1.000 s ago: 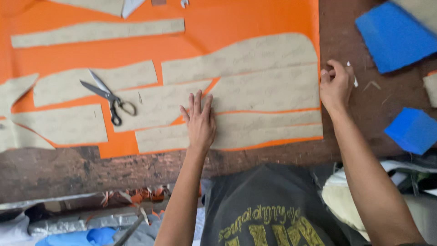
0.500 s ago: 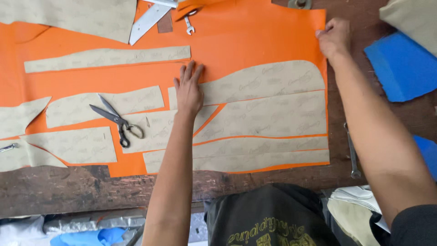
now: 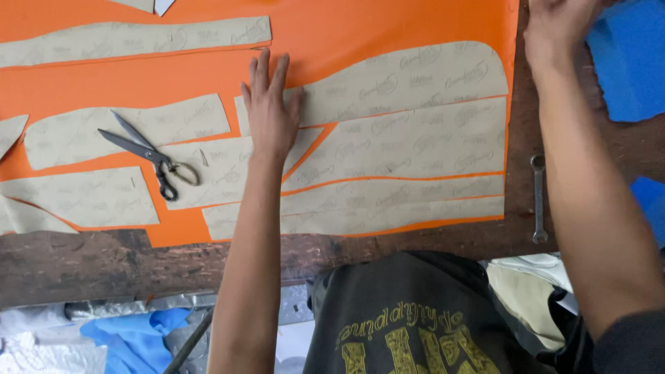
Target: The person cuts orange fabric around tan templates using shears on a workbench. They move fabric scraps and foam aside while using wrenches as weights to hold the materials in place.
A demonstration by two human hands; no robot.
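Orange sheet (image 3: 388,28) spread over the worktop (image 3: 83,260), tan paper pattern pieces laid across it, both hands on it.

Head view: the left hand (image 3: 269,114) lies flat and released, fingers spread, on the near end of the big curved pattern piece (image 3: 415,79) at centre. At 1 o'clock the right hand (image 3: 554,24) sits at the sheet's far corner; its fingers are cut off by the frame edge, so whether it grips cannot be told. Scissors (image 3: 149,156) rest at 9 o'clock on another pattern piece. A spanner (image 3: 538,197) lies on bare dark wood at 3 o'clock, just beside the sheet's edge. Blue fabric (image 3: 627,59) lies at 2 o'clock.
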